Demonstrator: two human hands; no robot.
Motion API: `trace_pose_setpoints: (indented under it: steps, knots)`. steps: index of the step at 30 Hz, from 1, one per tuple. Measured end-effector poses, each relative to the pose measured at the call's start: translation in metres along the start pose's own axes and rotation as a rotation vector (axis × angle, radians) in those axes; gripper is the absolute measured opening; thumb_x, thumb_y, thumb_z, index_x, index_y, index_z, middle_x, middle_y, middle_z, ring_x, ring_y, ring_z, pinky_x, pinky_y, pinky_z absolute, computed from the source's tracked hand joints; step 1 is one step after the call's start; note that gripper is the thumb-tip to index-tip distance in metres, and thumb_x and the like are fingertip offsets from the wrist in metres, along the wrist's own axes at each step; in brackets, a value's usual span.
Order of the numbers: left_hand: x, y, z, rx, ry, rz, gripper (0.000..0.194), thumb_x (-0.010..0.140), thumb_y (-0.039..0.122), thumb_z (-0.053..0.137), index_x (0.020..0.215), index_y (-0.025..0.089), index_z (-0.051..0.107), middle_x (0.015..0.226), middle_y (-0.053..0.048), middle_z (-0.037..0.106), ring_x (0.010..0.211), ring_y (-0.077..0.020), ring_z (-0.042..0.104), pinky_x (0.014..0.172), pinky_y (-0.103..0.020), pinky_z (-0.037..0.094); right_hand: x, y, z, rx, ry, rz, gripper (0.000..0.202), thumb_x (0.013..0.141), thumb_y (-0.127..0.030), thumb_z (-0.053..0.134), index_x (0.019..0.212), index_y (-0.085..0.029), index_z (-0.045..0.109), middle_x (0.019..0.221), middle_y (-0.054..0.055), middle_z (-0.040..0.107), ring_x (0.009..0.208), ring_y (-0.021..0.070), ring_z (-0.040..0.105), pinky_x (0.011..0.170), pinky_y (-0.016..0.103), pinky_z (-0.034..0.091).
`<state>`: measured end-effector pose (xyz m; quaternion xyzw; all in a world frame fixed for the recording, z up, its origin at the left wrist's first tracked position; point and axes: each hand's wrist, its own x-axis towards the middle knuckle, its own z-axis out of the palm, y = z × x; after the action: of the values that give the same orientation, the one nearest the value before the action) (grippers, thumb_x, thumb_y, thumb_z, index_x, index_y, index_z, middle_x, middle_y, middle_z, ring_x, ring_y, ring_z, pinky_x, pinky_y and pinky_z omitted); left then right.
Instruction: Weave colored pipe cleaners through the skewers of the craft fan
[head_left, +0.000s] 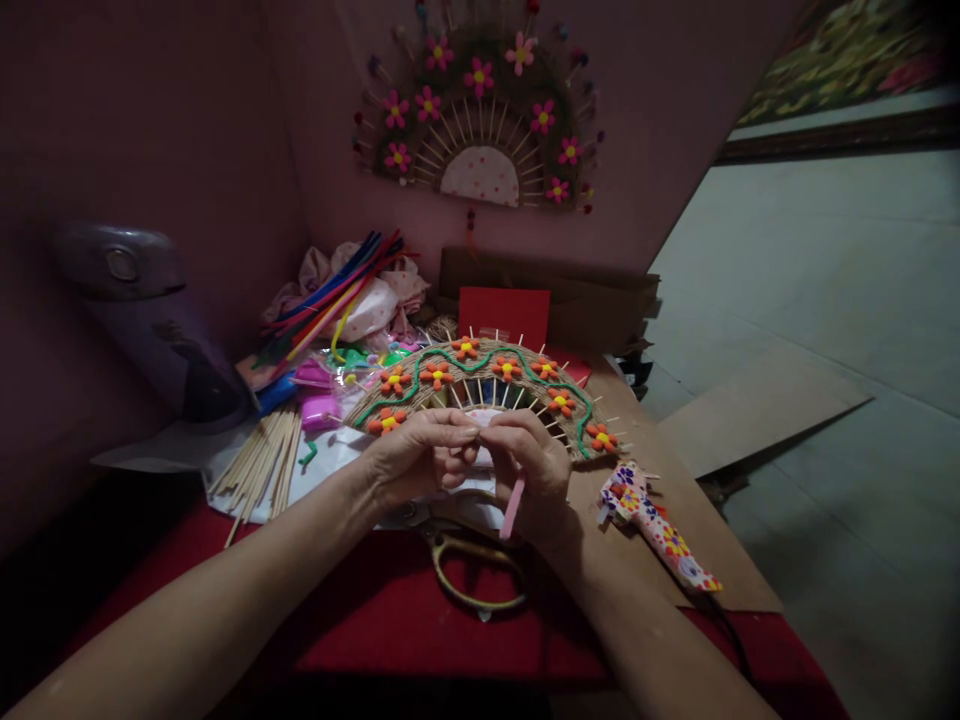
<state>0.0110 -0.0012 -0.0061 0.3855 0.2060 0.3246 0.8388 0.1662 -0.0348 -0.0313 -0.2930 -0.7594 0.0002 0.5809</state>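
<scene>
My left hand (431, 450) and my right hand (529, 465) meet fingertip to fingertip, both closed in a pinch. Whatever sits between the fingertips is too small to make out. A pink strip (514, 505) hangs from the closed fingers of my right hand. Right behind them lies a fan-shaped craft piece (487, 368) wrapped in twine, with orange flowers, a wavy green line and thin sticks poking out. Its lower middle is partly hidden by my hands. Below the hands, scissors (480, 600) show their brassy handle; the rest is covered.
A glue gun (660, 530) in flowered wrapping lies on cardboard (720, 570) at right. Wooden sticks (262, 460), a pink clay packet (320, 410), pipe cleaners (337, 290) and a large bottle (165, 320) stand or lie left. A similar fan (480, 175) hangs on the wall.
</scene>
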Motion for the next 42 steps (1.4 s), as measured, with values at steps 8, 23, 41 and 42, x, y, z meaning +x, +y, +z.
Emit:
trace_pose_setpoints:
  steps: [8, 23, 41, 42]
  knots:
    - [-0.001, -0.002, 0.004, 0.065, 0.03, 0.089, 0.016, 0.07, 0.018, 0.068, 0.083, 0.009, 0.063, 0.064, -0.004, 0.059, 0.049, -0.0068, 0.051, 0.044, -0.017, 0.039, 0.003, -0.001, 0.002, -0.036, 0.045, 0.108, 0.023, 0.078, -0.015, 0.058, 0.097, -0.027, 0.063, 0.089, 0.003, 0.048, 0.077, 0.0155, 0.055, 0.064, 0.028, 0.049]
    - [-0.001, 0.003, 0.004, 0.107, 0.075, 0.169, 0.014, 0.072, 0.02, 0.068, 0.073, 0.011, 0.058, 0.062, -0.002, 0.059, 0.048, -0.0052, 0.05, 0.044, -0.016, 0.039, 0.01, -0.008, 0.002, -0.039, 0.009, 0.155, 0.016, 0.084, -0.013, 0.051, 0.094, -0.022, 0.058, 0.088, 0.005, 0.057, 0.082, 0.0168, 0.057, 0.071, 0.031, 0.048]
    - [0.002, -0.002, 0.001, 0.353, 0.133, 0.416, 0.015, 0.069, 0.019, 0.069, 0.076, 0.011, 0.058, 0.065, -0.002, 0.064, 0.045, -0.0103, 0.054, 0.041, -0.024, 0.047, 0.012, -0.003, 0.005, 0.156, -0.069, 0.519, 0.013, 0.087, -0.03, 0.051, 0.08, -0.019, 0.053, 0.07, 0.0, 0.059, 0.063, 0.0128, 0.055, 0.059, 0.025, 0.041]
    - [0.002, -0.002, 0.002, 0.35, 0.14, 0.411, 0.014, 0.07, 0.019, 0.068, 0.076, 0.011, 0.058, 0.065, -0.003, 0.064, 0.045, -0.0101, 0.054, 0.041, -0.024, 0.047, 0.012, -0.003, 0.005, 0.165, -0.071, 0.52, 0.013, 0.087, -0.031, 0.051, 0.08, -0.019, 0.053, 0.07, 0.0, 0.058, 0.064, 0.0126, 0.054, 0.059, 0.024, 0.041]
